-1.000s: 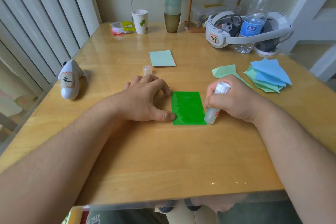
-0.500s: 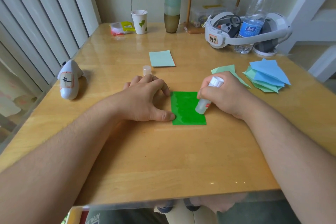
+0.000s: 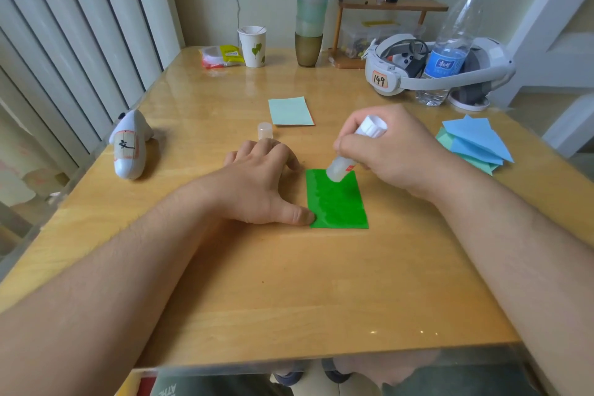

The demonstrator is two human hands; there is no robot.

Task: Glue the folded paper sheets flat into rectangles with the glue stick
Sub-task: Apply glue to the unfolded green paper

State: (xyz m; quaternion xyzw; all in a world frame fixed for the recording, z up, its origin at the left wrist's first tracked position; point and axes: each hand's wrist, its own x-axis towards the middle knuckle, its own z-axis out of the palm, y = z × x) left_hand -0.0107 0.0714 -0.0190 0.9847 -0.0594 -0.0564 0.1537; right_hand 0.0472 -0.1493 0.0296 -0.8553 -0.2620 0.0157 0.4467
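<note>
right hand [image 3: 382,157] is wrapped round the glue stick [image 3: 352,151], tip angled down-left and touching the far edge of the green paper [image 3: 336,199]. the sheet lies flat mid-table [image 3: 289,299] w/ its long axis running near-far, so i'd guess the next stroke has to come toward the near edge, straight along that axis. glue sheen already shows over most of it, esp. the left strip. left hand [image 3: 263,190] sits just left of the sheet, fingers spread flat on the table, holding nothing, thumb tip pinning the near-left corner. right hand is the one over the paper, left only steadies. glue cap [image 3: 265,131] stands just past the left fingers. a pale green rectangle [image 3: 291,111] lies further back, prob done. unglued folded sheets [image 3: 472,145] are stacked far right, closer to the right arm.
</note>
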